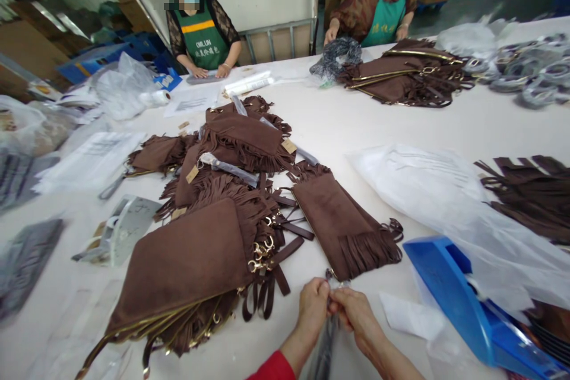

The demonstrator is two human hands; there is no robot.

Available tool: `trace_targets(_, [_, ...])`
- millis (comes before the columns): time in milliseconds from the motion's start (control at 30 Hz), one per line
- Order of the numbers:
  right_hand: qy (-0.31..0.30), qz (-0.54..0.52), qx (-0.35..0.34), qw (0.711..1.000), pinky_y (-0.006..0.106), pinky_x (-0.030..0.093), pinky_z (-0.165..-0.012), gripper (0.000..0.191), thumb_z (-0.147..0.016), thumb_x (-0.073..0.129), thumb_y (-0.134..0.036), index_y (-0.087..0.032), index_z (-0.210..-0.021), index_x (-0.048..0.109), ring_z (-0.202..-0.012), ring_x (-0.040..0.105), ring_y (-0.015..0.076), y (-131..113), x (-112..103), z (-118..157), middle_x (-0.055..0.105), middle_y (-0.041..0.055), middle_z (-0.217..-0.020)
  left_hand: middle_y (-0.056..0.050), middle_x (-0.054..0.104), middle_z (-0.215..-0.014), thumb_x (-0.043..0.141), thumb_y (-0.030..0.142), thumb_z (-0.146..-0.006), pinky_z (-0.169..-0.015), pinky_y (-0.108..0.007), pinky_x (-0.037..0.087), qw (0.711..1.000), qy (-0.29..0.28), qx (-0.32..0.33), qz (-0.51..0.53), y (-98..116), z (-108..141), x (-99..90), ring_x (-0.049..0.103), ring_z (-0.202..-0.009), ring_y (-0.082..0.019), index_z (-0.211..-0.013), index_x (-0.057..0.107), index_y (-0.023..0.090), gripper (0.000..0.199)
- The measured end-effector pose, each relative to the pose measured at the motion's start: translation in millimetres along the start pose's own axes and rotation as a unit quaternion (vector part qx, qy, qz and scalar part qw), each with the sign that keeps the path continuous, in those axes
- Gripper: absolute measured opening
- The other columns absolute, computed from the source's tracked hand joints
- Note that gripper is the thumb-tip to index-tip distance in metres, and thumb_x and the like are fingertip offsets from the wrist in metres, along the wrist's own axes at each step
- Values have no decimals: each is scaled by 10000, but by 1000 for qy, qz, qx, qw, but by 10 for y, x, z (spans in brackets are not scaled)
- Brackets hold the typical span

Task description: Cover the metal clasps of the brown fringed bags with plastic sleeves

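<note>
Both hands (335, 307) pinching small clasp (330, 276)

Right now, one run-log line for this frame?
left hand: pinching strap | right hand: pinching strap | bag: flat beside

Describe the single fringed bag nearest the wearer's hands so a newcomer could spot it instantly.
On the white table, find the two hands at the bottom centre. Just above them lies one brown suede fringed bag. Unlike the stacked bags to its left, it lies alone and flat, fringe toward the blue bin.

Bright, even light; perhaps blurred edges.
</note>
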State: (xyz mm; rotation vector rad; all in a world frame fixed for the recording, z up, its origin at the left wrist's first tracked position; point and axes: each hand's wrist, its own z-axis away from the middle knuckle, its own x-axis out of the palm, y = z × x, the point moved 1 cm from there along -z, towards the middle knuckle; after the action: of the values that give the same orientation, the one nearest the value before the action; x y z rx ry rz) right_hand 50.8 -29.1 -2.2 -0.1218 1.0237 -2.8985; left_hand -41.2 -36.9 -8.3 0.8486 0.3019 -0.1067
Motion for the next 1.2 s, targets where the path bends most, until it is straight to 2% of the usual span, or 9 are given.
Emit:
trace_targets(200, [-4, -26, 13, 1000, 186, 123, -324, 216, -590, 514, -306, -151, -445, 474, -288, 263, 19, -44, 21, 22, 473, -32, -381, -22, 534, -618, 351, 262, -756, -631, -262, 356, 1000, 16, 5, -26, -22, 16, -42, 476, -654, -156, -643, 521, 175, 221])
trace_targets(367, [10, -38, 41, 998, 181, 97, -314, 222, -579, 538, -312, -160, -444, 449, -270, 228, 14, -62, 25, -3, 404, -67, -342, -47, 594, -845, 345, 236, -748, -751, -264, 353, 999, -9, 33, -12, 124, -156, -73, 505, -811, -156, -874, 567, 161, 266])
trace_targets(467, [17, -46, 52, 997, 177, 99, -310, 214, -586, 535, -300, -160, -451, 445, -264, 230, 11, -55, 18, -22, 426, -62, -350, -12, 576, -667, 395, 241, -704, -625, -246, 359, 999, -47, 27, 5, 198, -299, -42, 496, -662, -135, -722, 587, 155, 211])
trace_targets(567, [24, -55, 58, 996, 175, 98, -309, 197, -589, 534, -290, -156, -469, 453, -262, 242, 10, -30, 4, -12, 464, -49, -370, 24, 472, -500, 435, 268, -666, -506, -240, 304, 998, -60, 15, 16, 224, -370, -14, 415, -516, -110, -571, 545, 152, 186])
trace_targets(733, [21, -74, 62, 995, 174, 91, -318, 202, -588, 544, -287, -149, -472, 453, -264, 239, 5, 31, -10, 38, 464, -46, -366, 51, 415, -456, 478, 245, -621, -466, -224, 257, 998, -60, 4, 30, 210, -371, -16, 347, -471, -81, -524, 511, 154, 137])
trace_targets(1033, [30, -97, 76, 992, 166, 101, -322, 142, -592, 534, -267, -149, -537, 477, -273, 247, 7, -23, -63, 2, 455, -55, -378, 52, 411, -408, 505, 236, -590, -437, -224, 241, 996, -66, -10, 59, 191, -378, -9, 354, -439, -81, -480, 493, 164, 132])
trace_targets(1200, [16, -87, 52, 995, 162, 137, -317, 224, -583, 598, -309, -146, -489, 477, -295, 300, 16, -80, -28, 59, 489, -37, -391, 43, 446, -433, 506, 236, -583, -461, -222, 283, 993, -66, -24, 91, 192, -351, 15, 384, -459, -80, -490, 499, 158, 121])
